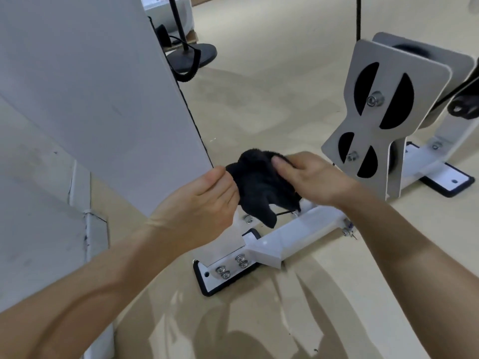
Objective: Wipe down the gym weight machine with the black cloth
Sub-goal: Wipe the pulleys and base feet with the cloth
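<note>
A bunched black cloth [261, 187] hangs between both hands, just above the white base bar [293, 234] of the weight machine. My left hand [204, 203] pinches the cloth's left edge with curled fingers. My right hand [313, 177] grips its right side, thumb on top. The machine's tall white panel [103, 99] rises on the left, its lower corner beside my left hand. A grey pulley housing [383, 117] with black wheels stands to the right, a black cable [359, 16] running up from it.
A bolted white foot plate with black rubber edging [223, 273] lies on the beige floor below the hands. A second foot [448, 180] lies at the right. A black round stand base [194, 57] and a looped black strap sit behind the panel.
</note>
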A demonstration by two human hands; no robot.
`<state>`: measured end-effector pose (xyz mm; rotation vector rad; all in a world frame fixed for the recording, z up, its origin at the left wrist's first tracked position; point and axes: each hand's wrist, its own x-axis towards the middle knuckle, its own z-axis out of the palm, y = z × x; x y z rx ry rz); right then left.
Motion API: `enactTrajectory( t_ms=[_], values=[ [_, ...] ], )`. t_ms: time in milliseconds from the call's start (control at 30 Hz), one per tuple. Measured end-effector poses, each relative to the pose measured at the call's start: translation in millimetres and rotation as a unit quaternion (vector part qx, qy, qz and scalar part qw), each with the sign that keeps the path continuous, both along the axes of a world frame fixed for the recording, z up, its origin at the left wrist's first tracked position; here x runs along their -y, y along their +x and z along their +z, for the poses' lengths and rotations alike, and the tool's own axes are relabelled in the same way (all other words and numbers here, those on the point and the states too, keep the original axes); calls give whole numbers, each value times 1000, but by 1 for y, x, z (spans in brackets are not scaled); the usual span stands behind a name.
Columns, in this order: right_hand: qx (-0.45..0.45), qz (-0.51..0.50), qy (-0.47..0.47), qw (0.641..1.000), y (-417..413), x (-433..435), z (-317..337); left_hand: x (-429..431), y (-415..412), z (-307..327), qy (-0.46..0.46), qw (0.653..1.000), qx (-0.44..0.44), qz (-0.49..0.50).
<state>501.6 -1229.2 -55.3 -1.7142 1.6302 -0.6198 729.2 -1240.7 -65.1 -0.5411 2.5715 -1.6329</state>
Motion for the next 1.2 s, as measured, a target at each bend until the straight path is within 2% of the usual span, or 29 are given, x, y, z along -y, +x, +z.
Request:
enactTrajectory(
  t_ms=[67, 100, 133, 167, 233, 300, 333, 400, 533, 600, 633, 700, 767, 833, 933, 967, 1000, 1033, 1067, 1133, 1200],
  values=[
    [-104, -58, -122, 985, 3, 11, 22, -1, -1, 1, 6, 1000, -16, -13],
    [-118, -86, -188, 971, 6, 17, 34, -2, -2, 2, 9, 999, -23, -21],
    [-91, -110, -254, 957, 11, 21, 47, -2, -3, 3, 12, 999, -28, -25],
    [-34, -127, -303, 944, 17, 23, 59, -3, -3, 4, 17, 999, -32, -29],
    [146, -144, -351, 914, 26, 24, 75, -5, -4, 5, 25, 998, -41, -31],
    [338, -162, -316, 872, 33, 20, 74, -6, -3, 6, 31, 998, -48, -34],
    [396, -175, -285, 855, 34, 18, 64, -6, -3, 7, 33, 998, -49, -35],
    [433, -188, -219, 854, 39, 5, 32, -7, -4, 9, 39, 997, -54, -39],
    [350, -122, -45, 928, 51, -50, -43, -13, -7, 14, 69, 991, -91, -74],
    [347, -31, 46, 936, 56, -65, -61, -12, -6, 14, 87, 990, -89, -73],
    [334, 0, 62, 940, 57, -68, -65, -11, -5, 12, 87, 991, -78, -63],
    [318, -12, 30, 947, 56, -66, -64, -8, -1, 7, 79, 995, -49, -42],
    [305, -126, -70, 941, 52, -55, -66, -6, 0, 6, 76, 996, -28, -27],
    [209, -201, -158, 944, 49, -33, -72, -7, -1, 8, 82, 996, -19, -15],
    [103, -111, -125, 981, 61, 2, -73, -12, -6, 14, 89, 995, -29, -20],
    [38, -72, -128, 988, 69, 8, -74, -13, -8, 15, 92, 995, -37, -26],
    [-70, -38, -157, 984, 79, 11, -71, -14, -10, 17, 101, 993, -44, -33],
    [-161, -6, -203, 966, 88, 12, -67, -15, -10, 18, 111, 992, -51, -41],
    [-213, 28, -254, 943, 92, 12, -66, -15, -11, 19, 120, 990, -56, -48],
    [-206, 45, -273, 939, 87, 12, -64, -15, -10, 20, 137, 988, -55, -52],
    [-143, 52, -262, 953, 77, 16, -71, -16, -6, 19, 138, 990, -31, -16]
  ],
)
